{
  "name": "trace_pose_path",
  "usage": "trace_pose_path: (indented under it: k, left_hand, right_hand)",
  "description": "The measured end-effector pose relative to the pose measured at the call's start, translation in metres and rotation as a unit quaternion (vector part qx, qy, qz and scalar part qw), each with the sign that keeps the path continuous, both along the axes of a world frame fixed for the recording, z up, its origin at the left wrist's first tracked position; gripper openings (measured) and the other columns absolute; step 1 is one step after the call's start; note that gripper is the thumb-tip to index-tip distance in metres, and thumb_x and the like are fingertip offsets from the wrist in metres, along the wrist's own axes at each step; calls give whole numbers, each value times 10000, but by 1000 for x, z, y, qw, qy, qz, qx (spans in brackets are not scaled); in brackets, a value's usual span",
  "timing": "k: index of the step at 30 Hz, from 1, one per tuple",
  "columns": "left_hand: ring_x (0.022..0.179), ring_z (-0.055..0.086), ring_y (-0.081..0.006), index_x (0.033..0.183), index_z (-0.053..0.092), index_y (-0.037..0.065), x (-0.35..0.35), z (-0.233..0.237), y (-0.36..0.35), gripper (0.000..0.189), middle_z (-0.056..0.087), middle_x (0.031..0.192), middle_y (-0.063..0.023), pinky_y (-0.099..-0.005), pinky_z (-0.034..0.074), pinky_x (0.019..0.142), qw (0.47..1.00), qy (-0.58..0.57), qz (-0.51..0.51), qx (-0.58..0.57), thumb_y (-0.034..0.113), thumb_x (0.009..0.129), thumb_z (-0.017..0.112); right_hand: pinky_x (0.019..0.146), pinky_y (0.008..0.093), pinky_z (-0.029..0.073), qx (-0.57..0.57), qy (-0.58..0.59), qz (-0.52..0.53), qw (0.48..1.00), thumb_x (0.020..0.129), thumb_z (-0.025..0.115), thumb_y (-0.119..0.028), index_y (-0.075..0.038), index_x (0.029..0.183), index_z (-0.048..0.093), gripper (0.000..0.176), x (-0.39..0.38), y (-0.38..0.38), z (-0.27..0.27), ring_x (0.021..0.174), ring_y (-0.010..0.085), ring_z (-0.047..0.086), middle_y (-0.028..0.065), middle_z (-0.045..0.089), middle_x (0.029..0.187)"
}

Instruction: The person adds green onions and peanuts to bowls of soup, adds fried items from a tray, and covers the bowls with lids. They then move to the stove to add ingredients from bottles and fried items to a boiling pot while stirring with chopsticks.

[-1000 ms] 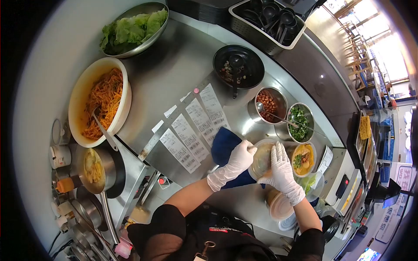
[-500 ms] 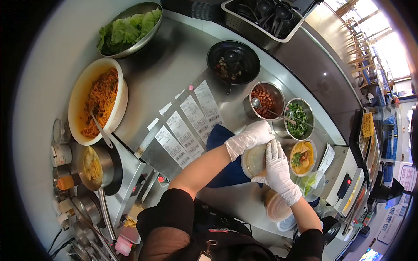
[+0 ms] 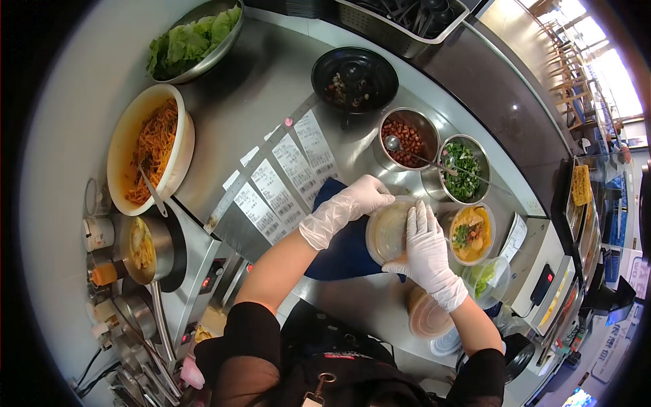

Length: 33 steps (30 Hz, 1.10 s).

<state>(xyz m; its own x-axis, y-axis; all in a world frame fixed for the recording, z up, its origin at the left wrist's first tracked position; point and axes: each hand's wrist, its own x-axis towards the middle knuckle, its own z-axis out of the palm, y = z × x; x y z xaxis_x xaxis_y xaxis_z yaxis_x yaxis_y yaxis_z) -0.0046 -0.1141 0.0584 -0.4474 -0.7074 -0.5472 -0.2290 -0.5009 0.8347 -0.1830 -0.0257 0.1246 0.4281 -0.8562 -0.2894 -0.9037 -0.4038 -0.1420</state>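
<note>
A round clear tub with a translucent lid (image 3: 389, 234) stands on the folded dark blue cloth (image 3: 342, 261) in front of me. My left hand (image 3: 354, 202), in a thin white glove, has its fingers curled in at the far left part of the lid rim. Gloved as well, my right hand (image 3: 428, 256) lies along the tub's right side, fingers stretched out over the lid edge and thumb apart at the near side. The contents are blurred by the lid. Close to my right fingers is an uncovered tub of yellow soup (image 3: 470, 235) with greens and peanuts.
Beyond my hands stand pots of peanuts (image 3: 409, 133) and chopped greens (image 3: 463, 163), with ladles. A black bowl (image 3: 354, 80) is farther back. Receipts (image 3: 279, 186) lie left. Lidded tubs (image 3: 430, 315) stand near my right forearm. A pan (image 3: 146, 251) sits at far left.
My left hand has drawn back left from beside my right fingers to the lid's far left edge, exposing more of the lid. My right hand remains on the tub. The view has shifted slightly.
</note>
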Motion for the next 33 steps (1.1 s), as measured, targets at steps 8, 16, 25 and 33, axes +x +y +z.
trace_pose_path:
  k: [8,16,25,33]
  left_hand:
    - [626,560,-128,915,649,-57,4,-5,16,252,617,727,-67,-270,472,578,997,12,66,29,190,863,653]
    - [700,611,-149,923,603,-16,9,-8,94,195,614,802,-71,-288,535,667,973,56,210,75,178,906,614]
    - [697,620,-156,942,587,-49,-14,0,142,178,620,814,-89,-295,554,678,922,124,353,97,123,903,614]
    - [734,610,-158,970,569,-50,-42,-6,165,181,602,841,-76,-306,548,745,894,115,431,43,127,933,562]
  right_hand:
    - [1087,467,254,-7,13,9,1000,447,813,-558,128,1357,264,1265,-1,0,0,1320,428,291,304,273,1421]
    - [1088,454,255,-24,16,10,1000,450,803,-582,128,1356,273,1267,-1,0,-3,1314,417,302,305,284,1416]
    - [1078,457,272,-33,19,25,999,488,780,-610,141,1350,269,1252,-4,0,-4,1313,426,298,315,284,1410]
    - [1062,456,296,-45,23,30,998,499,771,-629,147,1341,283,1245,-4,2,-4,1306,422,318,311,292,1408]
